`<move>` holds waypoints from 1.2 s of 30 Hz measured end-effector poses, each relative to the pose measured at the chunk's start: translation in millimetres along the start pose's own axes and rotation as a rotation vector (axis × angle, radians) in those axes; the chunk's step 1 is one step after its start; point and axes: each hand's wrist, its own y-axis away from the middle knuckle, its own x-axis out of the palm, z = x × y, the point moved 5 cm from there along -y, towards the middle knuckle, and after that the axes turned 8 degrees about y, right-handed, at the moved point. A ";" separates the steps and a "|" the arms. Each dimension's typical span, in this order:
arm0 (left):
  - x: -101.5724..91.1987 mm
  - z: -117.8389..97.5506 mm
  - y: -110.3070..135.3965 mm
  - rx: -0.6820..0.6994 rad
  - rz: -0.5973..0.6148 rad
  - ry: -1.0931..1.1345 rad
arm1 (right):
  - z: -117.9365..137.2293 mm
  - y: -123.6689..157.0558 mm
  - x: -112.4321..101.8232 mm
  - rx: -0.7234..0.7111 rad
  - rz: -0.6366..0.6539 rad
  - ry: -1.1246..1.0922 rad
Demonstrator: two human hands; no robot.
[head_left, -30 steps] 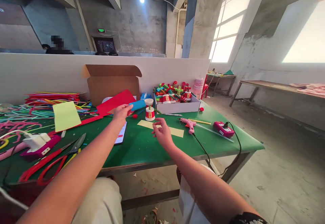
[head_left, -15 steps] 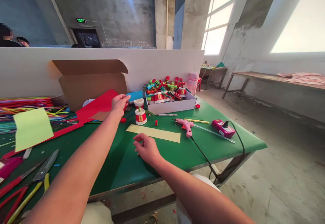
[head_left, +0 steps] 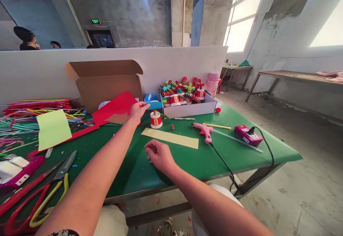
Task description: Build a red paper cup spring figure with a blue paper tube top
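My left hand (head_left: 139, 110) reaches across the table and pinches the near end of a blue paper roll (head_left: 155, 105). Just below that roll, a red-and-white paper cup (head_left: 155, 121) stands upside down with green coiled strips at its top and sides. Over the table's front part, my right hand (head_left: 160, 154) hangs with loosely bent fingers and nothing in them. A long pale yellow paper strip (head_left: 170, 138) lies beyond the right hand. Beside the strip is a small red coil (head_left: 172, 126).
A white box (head_left: 190, 110) of finished cup figures stands at the back. To the right lie a pink glue gun (head_left: 205, 131), glue sticks (head_left: 238, 140) and a power strip (head_left: 248, 135). Scissors (head_left: 59, 179), pipe cleaners (head_left: 40, 107) and red paper (head_left: 115, 109) are on the left.
My left hand has taken hold of the blue roll and brought it forward over the spot where a white cup showed. The view has turned slightly left; my right hand stays much the same.
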 end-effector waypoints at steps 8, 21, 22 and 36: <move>-5.4 3.1 2.6 0.018 -0.013 -0.024 | 2.3 1.0 -0.5 -0.010 0.021 0.015; -11.8 -17.0 22.4 0.032 -0.009 0.040 | 2.8 -12.5 -28.0 0.103 -0.047 -0.117; -13.7 -20.5 31.4 0.031 0.003 0.057 | 2.9 -14.1 -38.9 0.119 -0.100 -0.174; -42.7 -69.1 202.6 0.688 0.273 -0.205 | 15.4 43.9 -84.9 0.252 -0.133 -0.693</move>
